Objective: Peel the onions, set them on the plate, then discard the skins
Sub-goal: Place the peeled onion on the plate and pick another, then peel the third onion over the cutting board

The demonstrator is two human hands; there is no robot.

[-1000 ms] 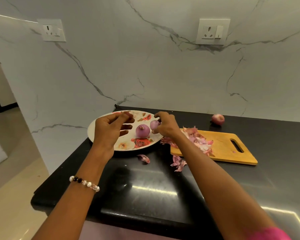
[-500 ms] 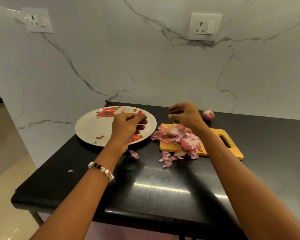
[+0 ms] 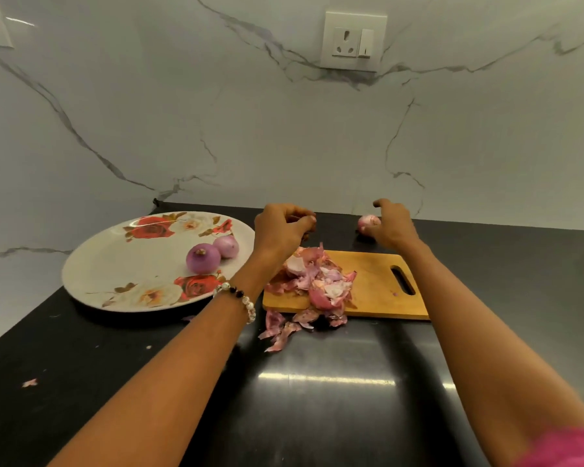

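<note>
Behind cutting board [image 3: 375, 281], R hand [image 3: 390, 224] reaches unpeeled onion [image 3: 368, 223], fingers loosely spread, grip unclear; L hand [image 3: 279, 230] curled, contents unclear; two peeled onions [image 3: 203, 258] on plate [image 3: 115, 261] left of board.

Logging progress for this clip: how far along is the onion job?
Done: two peeled onions sit on the plate. In hand: the right hand reaches over the last onion by the wall; the left hand is curled above the board, contents unclear. Left: peel that onion, plate it, and discard the skins piled on the board and counter.
</note>
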